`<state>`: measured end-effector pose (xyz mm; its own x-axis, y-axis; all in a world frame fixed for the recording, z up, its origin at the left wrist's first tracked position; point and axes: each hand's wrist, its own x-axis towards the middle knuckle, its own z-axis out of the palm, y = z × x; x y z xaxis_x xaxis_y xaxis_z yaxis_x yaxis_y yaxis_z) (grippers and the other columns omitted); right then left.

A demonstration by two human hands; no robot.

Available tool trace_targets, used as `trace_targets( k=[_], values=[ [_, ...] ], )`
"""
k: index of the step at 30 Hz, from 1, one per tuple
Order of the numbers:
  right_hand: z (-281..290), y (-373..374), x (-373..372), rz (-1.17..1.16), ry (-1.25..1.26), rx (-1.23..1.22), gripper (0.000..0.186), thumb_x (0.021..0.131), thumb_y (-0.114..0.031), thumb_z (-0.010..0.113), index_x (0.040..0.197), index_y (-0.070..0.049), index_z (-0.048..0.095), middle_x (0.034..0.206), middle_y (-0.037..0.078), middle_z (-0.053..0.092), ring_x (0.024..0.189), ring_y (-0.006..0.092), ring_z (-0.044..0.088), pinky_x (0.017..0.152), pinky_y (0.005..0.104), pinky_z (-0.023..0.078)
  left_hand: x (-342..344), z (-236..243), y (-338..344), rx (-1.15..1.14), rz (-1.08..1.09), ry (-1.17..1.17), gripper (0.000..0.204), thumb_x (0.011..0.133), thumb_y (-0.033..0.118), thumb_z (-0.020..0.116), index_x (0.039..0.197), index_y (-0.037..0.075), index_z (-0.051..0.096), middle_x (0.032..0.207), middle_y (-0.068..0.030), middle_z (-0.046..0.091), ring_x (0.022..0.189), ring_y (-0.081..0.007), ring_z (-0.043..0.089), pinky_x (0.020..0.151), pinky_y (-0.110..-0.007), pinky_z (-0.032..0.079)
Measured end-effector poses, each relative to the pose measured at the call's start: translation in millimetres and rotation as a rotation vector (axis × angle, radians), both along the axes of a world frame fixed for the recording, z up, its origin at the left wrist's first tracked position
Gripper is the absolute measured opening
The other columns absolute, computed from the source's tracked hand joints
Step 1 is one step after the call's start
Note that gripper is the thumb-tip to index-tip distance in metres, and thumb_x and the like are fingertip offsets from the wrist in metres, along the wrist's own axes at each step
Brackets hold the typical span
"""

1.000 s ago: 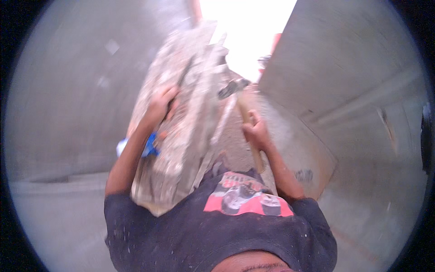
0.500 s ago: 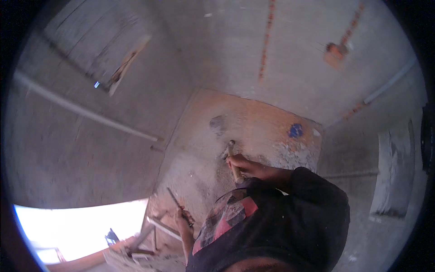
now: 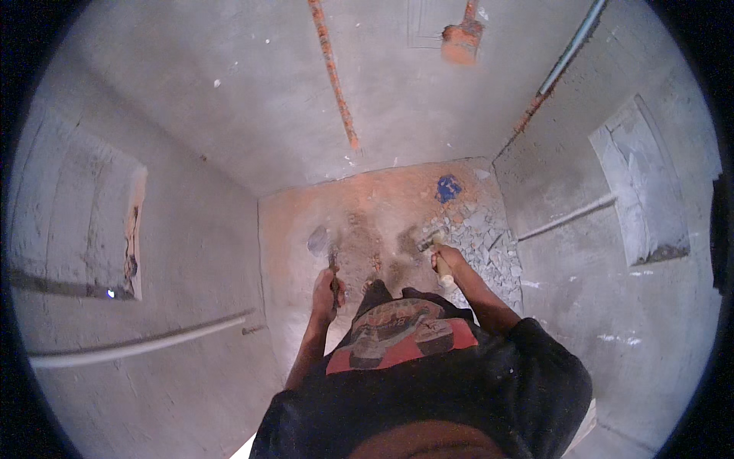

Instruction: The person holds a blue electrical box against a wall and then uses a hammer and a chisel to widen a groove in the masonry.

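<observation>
My left hand [image 3: 327, 297] is closed around a dark, slim chisel [image 3: 333, 265], which points away from me over the dusty floor [image 3: 287, 218]. To the right, my right hand [image 3: 451, 262] grips a hammer [image 3: 445, 274] by its pale wooden handle. The hammer's head [image 3: 429, 242] hangs over the floor beside grey rubble [image 3: 489, 243]. Both tools are held apart from each other and from the walls. A flat grey patch or piece [image 3: 318, 240] lies beyond the chisel.
A crumpled blue thing [image 3: 449, 188] lies near the far wall. That wall has an orange-edged groove [image 3: 333, 73] and an orange recess [image 3: 461, 44]. Pipes run along the left wall [image 3: 145, 343] and right wall [image 3: 569, 50]. A pale panel [image 3: 641, 187] is at right.
My view has turned to the right, so the bright opening at lower left has mostly left the picture. My left hand with the chisel has come forward. The hammer stays in my right hand.
</observation>
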<state>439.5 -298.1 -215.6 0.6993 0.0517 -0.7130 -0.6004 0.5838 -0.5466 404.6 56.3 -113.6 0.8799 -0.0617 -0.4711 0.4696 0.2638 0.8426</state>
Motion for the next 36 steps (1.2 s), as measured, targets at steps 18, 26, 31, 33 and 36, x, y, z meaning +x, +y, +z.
trace_targets(
  k=[18,26,31,33,36],
  values=[
    [68,-94,117,-0.521,-0.015,0.078,0.008,0.084,-0.01,0.055,0.087,-0.003,0.054,0.064,0.005,0.052,0.05,0.0149,0.05,0.043,0.0274,0.045,417,55,-223,-0.355,-0.663,0.089,0.016,0.096,0.019,0.048,0.107,0.008,0.048,0.098,-0.0126,0.062,0.088,-0.025,0.063,0.077,-0.04,0.056],
    [115,-166,216,-0.643,-0.203,-0.167,0.015,0.086,-0.015,0.059,0.096,-0.006,0.051,0.07,0.001,0.049,0.051,0.0089,0.047,0.044,0.0229,0.043,556,64,-393,-0.313,-0.866,-0.082,0.022,0.092,0.021,0.054,0.1,0.001,0.05,0.095,-0.0135,0.061,0.09,-0.0267,0.063,0.081,-0.04,0.054],
    [158,-201,258,-0.642,-0.284,-0.271,0.017,0.087,-0.012,0.056,0.103,-0.007,0.05,0.069,0.001,0.05,0.053,0.0089,0.05,0.045,0.0233,0.045,630,73,-478,-0.355,-0.92,-0.131,0.025,0.09,0.02,0.057,0.1,0.0,0.047,0.095,-0.0135,0.059,0.093,-0.0273,0.063,0.083,-0.04,0.054],
    [164,-207,270,-0.613,-0.296,-0.309,0.019,0.088,-0.01,0.055,0.106,-0.007,0.05,0.069,0.001,0.051,0.054,0.0091,0.051,0.046,0.0235,0.045,656,72,-503,-0.371,-0.907,-0.111,0.024,0.089,0.019,0.058,0.1,0.0,0.047,0.095,-0.0135,0.059,0.093,-0.0278,0.063,0.083,-0.041,0.054],
    [137,-217,280,-0.591,-0.195,-0.382,0.018,0.088,-0.008,0.055,0.106,-0.006,0.053,0.066,0.001,0.052,0.05,0.0093,0.05,0.042,0.0242,0.044,688,71,-535,-0.416,-0.851,-0.068,0.024,0.088,0.017,0.059,0.1,0.0,0.047,0.095,-0.0134,0.059,0.093,-0.0286,0.063,0.083,-0.042,0.054]
  ],
)
